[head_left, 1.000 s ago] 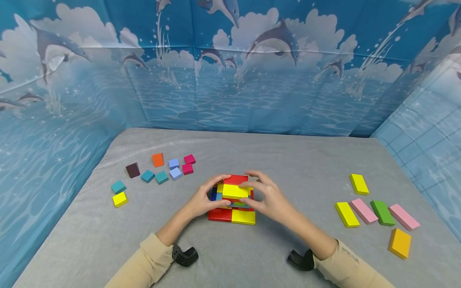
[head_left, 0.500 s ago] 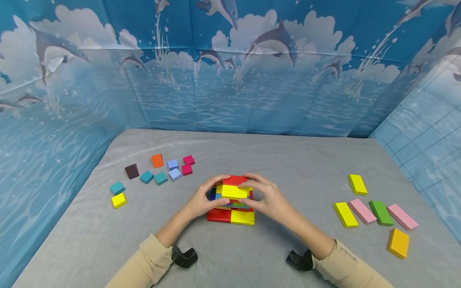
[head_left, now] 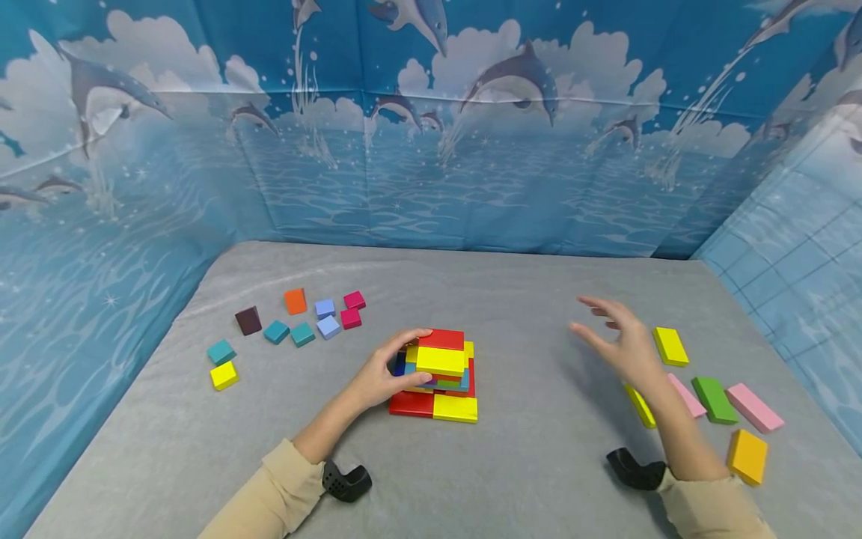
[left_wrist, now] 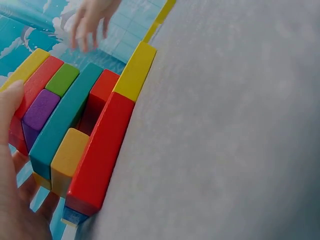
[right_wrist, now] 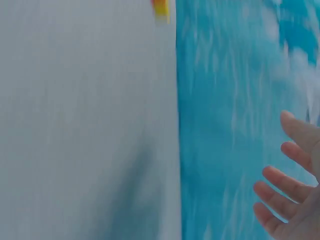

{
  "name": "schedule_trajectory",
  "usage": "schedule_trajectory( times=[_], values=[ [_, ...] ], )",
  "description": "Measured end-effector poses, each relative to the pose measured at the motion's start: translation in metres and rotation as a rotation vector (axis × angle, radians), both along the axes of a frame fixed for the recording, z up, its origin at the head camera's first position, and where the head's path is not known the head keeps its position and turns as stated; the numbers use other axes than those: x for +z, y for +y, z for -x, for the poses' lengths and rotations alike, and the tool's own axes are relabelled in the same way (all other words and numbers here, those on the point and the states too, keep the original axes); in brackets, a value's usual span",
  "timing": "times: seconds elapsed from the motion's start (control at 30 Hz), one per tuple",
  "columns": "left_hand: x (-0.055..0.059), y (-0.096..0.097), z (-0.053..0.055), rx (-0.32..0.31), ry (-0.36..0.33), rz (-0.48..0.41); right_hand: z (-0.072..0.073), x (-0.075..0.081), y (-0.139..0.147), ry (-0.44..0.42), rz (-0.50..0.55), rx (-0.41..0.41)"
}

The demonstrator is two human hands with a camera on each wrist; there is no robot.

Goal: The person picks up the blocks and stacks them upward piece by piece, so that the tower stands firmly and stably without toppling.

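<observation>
A stack of coloured wooden blocks [head_left: 441, 361] stands mid-table, with red and yellow blocks on top and a red and a yellow block at the bottom front. My left hand [head_left: 377, 378] holds its left side, thumb at the front and fingers round the back. In the left wrist view a teal block [left_wrist: 65, 120] lies crosswise in a middle layer, below a purple block [left_wrist: 42, 110] and a green block [left_wrist: 62, 80]. My right hand [head_left: 622, 348] is in the air right of the stack, fingers spread and nothing in them. The stack's back is hidden.
Several small blocks, among them an orange block [head_left: 295, 301] and a dark brown block [head_left: 248, 320], lie at the left. Longer blocks lie at the right: yellow [head_left: 671, 346], green [head_left: 715, 400], pink [head_left: 755, 406] and amber [head_left: 747, 457]. A dolphin-print curtain [head_left: 431, 187] hangs behind.
My right hand has left the stack and moved right, towards the long blocks, its fingers now spread. My left hand stays at the stack, which looks the same.
</observation>
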State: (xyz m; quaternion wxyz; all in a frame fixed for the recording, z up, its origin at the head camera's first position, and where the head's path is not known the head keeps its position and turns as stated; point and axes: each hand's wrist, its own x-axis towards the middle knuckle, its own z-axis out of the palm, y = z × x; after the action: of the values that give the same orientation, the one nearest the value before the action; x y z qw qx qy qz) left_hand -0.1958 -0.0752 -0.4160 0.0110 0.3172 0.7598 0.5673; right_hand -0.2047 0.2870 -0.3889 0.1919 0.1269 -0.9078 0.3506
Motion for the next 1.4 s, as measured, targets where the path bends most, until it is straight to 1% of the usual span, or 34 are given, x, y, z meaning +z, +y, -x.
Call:
schedule_trajectory(
  times=[0.07,0.13,0.17,0.27,0.4,0.5,0.57,0.63,0.7,0.77,0.9,0.97,1.03,1.17,1.23,1.3,1.4],
  values=[
    [0.0,0.0,0.0,0.002,-0.002,0.001,-0.001,-0.002,0.028,-0.039,-0.031,-0.086],
    [0.0,-0.001,0.0,0.007,-0.006,0.004,-0.003,-0.007,0.053,-0.059,-0.071,-0.145],
    [0.0,-0.001,0.0,0.008,-0.007,0.005,-0.005,-0.007,0.062,-0.081,-0.091,-0.159],
    [0.0,-0.001,0.0,0.011,-0.012,0.008,-0.009,-0.015,0.088,-0.127,-0.165,-0.201],
    [0.0,-0.001,0.001,0.011,-0.016,0.006,-0.011,-0.026,0.107,-0.217,-0.239,-0.251],
    [0.001,-0.001,0.0,0.012,-0.02,0.009,-0.011,-0.032,0.115,-0.279,-0.272,-0.283],
    [0.001,-0.001,0.0,0.012,-0.02,0.01,-0.01,-0.036,0.119,-0.308,-0.29,-0.299],
    [0.001,-0.001,0.0,0.012,-0.02,0.011,-0.01,-0.038,0.121,-0.321,-0.298,-0.312],
    [0.0,-0.001,0.0,0.012,-0.02,0.01,-0.009,-0.04,0.121,-0.314,-0.295,-0.308],
    [0.0,-0.001,0.0,0.012,-0.022,0.01,-0.008,-0.041,0.121,-0.313,-0.288,-0.283],
    [0.0,-0.001,0.0,0.011,-0.026,0.008,-0.007,-0.042,0.121,-0.325,-0.26,-0.178],
    [-0.001,-0.001,0.0,0.012,-0.027,0.008,-0.006,-0.042,0.12,-0.338,-0.245,-0.145],
    [-0.001,0.0,0.0,0.012,-0.032,0.008,-0.006,-0.042,0.12,-0.341,-0.234,-0.138],
    [-0.001,0.0,0.0,0.014,-0.034,0.008,-0.007,-0.041,0.119,-0.341,-0.223,-0.153],
    [-0.001,0.0,0.0,0.013,-0.033,0.006,-0.007,-0.039,0.116,-0.333,-0.226,-0.15],
    [-0.002,0.0,0.0,0.011,-0.029,0.003,-0.008,-0.033,0.11,-0.32,-0.229,-0.136],
    [-0.002,0.0,0.0,0.007,-0.029,0.002,-0.007,-0.018,0.089,-0.291,-0.216,-0.085]
  ],
)
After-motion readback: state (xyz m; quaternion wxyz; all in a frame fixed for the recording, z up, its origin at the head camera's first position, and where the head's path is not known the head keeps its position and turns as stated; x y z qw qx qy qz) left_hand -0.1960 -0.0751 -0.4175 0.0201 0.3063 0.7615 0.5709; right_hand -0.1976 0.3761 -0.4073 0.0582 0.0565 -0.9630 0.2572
